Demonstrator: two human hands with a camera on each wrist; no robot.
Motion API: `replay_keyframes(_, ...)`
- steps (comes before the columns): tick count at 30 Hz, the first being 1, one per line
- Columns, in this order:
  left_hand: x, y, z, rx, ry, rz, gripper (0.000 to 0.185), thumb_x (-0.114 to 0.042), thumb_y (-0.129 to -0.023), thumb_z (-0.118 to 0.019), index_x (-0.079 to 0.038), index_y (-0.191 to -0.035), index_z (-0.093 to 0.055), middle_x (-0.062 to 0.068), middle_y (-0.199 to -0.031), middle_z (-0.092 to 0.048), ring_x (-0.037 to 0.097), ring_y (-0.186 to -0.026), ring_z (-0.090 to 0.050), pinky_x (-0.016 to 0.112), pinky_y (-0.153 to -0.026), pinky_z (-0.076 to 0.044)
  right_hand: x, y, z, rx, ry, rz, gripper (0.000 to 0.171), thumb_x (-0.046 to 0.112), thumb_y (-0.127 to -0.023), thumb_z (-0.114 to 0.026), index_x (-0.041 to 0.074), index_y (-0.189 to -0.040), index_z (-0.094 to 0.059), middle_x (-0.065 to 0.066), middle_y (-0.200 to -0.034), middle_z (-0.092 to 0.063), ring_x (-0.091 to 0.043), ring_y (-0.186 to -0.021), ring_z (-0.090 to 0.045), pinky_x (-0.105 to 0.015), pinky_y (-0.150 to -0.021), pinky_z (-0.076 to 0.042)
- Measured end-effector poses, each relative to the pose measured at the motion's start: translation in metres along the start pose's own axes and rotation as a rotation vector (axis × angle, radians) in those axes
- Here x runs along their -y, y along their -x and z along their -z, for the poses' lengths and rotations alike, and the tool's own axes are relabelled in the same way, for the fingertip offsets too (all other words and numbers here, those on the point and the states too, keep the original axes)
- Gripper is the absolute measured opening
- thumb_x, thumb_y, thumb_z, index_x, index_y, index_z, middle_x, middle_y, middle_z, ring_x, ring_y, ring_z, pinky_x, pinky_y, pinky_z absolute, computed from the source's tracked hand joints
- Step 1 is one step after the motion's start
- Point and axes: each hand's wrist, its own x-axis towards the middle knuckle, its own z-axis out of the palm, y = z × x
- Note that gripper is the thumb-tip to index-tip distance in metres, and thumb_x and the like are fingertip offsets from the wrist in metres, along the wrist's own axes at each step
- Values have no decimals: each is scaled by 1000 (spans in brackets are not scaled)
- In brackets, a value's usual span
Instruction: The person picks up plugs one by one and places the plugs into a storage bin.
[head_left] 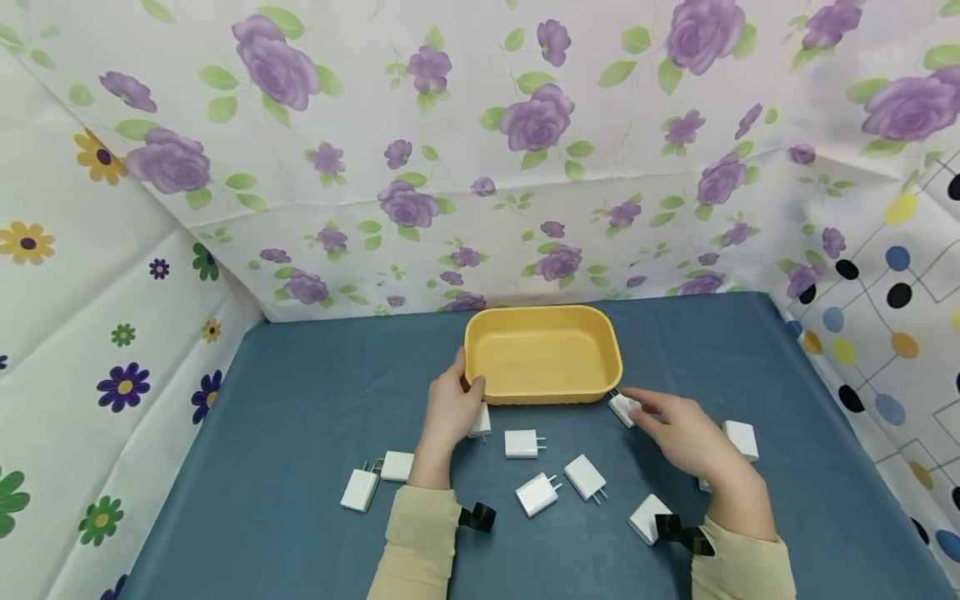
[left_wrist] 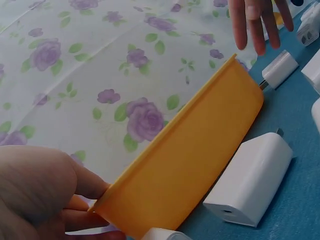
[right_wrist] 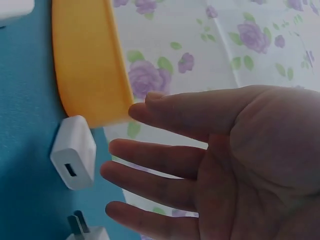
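An empty yellow plastic tray (head_left: pixel 543 393) sits at the back of the blue table. My left hand (head_left: pixel 453 408) grips its left end, with thumb and fingers at the rim in the left wrist view. My right hand (head_left: pixel 686 429) is near the tray's front right corner, fingers extended and apart in the right wrist view, holding nothing. Close by its fingertips, a white USB charger plug (right_wrist: pixel 74 152) lies against that corner, prongs toward the tray. Another white charger (head_left: pixel 480 421) is partly hidden behind my left hand.
Several more white chargers lie in front of the tray, among them one in the middle (head_left: pixel 523 444), one at the left (head_left: pixel 360 490) and one at the right (head_left: pixel 740 439). A flowered cloth (head_left: pixel 450 167) hangs behind the table (head_left: pixel 300 400), with patterned cloths at both sides.
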Motion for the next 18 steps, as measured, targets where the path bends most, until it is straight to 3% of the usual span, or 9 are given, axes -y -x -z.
replay_keyframes(2, -1, 0, -1, -11, -6, -9, 64, -12, -107, -62, 7, -162, -36, 26, -137, -66, 34, -112, -68, 48, -94, -54, -1, -2, -2, 4, 12, 4, 48, 23, -113, -55, 6, -158, -53, -24, -152, -57, -48, -139, -53, -66, -105, -46)
replay_keyframes(4, 0, 0, -2, -21, -15, -21, 63, -11, -106, -62, 8, -161, -38, 22, -116, -72, 28, -92, -66, 43, -81, -52, -1, -4, -5, 4, 21, 9, 49, 22, -113, -56, 5, -158, -53, -24, -153, -57, -49, -141, -51, -67, -106, -45)
replay_keyframes(6, -1, -1, -2, -25, -16, -27, 63, -10, -106, -62, 8, -161, -38, 15, -96, -68, 23, -79, -60, 38, -72, -48, -1, -6, -8, -1, 35, 17, 49, 21, -112, -56, 4, -159, -52, -24, -154, -55, -49, -143, -49, -67, -108, -43)
replay_keyframes(8, -1, 0, -2, -20, -19, -31, 63, -10, -105, -63, 8, -160, -39, 8, -78, -56, 19, -67, -49, 33, -65, -40, -1, -7, -11, 5, 58, 14, 50, 21, -112, -57, 4, -159, -51, -25, -157, -52, -51, -145, -45, -68, -110, -40)
replay_keyframes(14, -1, 2, -6, 26, -21, -57, 64, -10, -103, -67, 8, -159, -42, 3, -71, -50, 16, -63, -47, 29, -60, -37, 0, -4, -12, 71, 155, -66, 55, 23, -110, -60, 5, -161, -49, -34, -164, -37, -59, -145, -39, -73, -109, -36)
replay_keyframes(18, -3, 4, -9, 29, -22, -78, 64, -10, -102, -68, 10, -158, -43, 11, -82, -58, 17, -66, -49, 29, -62, -40, 1, -4, -11, 90, 180, -98, 51, 17, -109, -61, 3, -157, -54, -36, -162, -38, -60, -143, -41, -72, -108, -39)
